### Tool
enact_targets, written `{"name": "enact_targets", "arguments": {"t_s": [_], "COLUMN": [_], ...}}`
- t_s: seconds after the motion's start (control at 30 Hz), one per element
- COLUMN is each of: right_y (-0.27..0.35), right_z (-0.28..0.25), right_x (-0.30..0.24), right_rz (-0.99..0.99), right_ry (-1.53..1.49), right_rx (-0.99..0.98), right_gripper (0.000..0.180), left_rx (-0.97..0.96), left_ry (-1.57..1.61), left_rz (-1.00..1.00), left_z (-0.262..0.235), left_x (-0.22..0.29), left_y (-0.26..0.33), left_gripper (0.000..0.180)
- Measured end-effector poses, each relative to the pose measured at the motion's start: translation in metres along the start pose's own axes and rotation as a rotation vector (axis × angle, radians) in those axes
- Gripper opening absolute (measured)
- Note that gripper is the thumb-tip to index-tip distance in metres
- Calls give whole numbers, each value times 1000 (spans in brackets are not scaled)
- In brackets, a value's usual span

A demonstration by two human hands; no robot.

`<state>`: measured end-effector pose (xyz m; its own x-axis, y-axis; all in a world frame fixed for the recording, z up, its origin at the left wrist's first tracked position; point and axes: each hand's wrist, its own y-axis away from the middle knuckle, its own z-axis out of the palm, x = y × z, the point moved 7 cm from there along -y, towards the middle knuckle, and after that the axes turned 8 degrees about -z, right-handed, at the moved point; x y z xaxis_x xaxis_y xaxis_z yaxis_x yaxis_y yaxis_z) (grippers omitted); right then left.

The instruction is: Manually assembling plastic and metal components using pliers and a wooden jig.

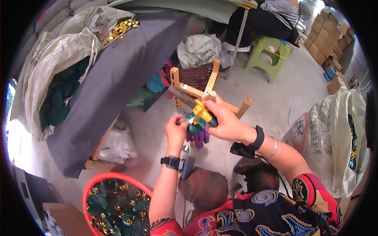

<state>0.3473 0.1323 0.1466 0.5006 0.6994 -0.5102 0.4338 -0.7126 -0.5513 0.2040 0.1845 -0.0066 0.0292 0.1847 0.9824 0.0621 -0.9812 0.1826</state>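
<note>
My right hand (225,120) is wrapped round a yellow tool (202,111) with a dark handle. A brownish bar (183,97) runs from it up and to the left; whether it is part of the tool I cannot tell. Just below, my left hand (176,128) is closed, fingertips pinched at the rim of a dark green disc (195,128) with a gold-coloured piece at its middle. Purple cloth (199,139) hangs under the disc. Beyond my hands stands a wooden frame (210,83) with upright posts. Part of the disc is hidden behind the tool and my fingers.
At lower left, a red tub (118,175) holds many green discs with gold pieces. Dark cloth (130,59) covers a table bearing an open sack (37,84) of green pieces. Another sack (327,133) stands right. A green stool (262,65) and cardboard boxes (325,33) are farther back.
</note>
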Motion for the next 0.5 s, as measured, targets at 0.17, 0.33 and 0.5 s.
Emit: {"name": "enact_targets", "arguments": {"t_s": [0.17, 0.33, 0.5], "right_y": [2, -9, -39], "right_z": [12, -11, -123], "right_x": [0, -30, -90], "right_rz": [11, -26, -285], "right_ry": [-48, -18, 398], "right_rx": [-87, -194, 200], "right_gripper": [45, 58, 57], "left_rx": [-188, -67, -113], "left_ry": [-402, -286, -187], "left_rz": [689, 550, 404], "left_z": [32, 21, 31], "left_x": [49, 12, 24], "left_y": [35, 25, 23], "left_gripper": [34, 23, 26]}}
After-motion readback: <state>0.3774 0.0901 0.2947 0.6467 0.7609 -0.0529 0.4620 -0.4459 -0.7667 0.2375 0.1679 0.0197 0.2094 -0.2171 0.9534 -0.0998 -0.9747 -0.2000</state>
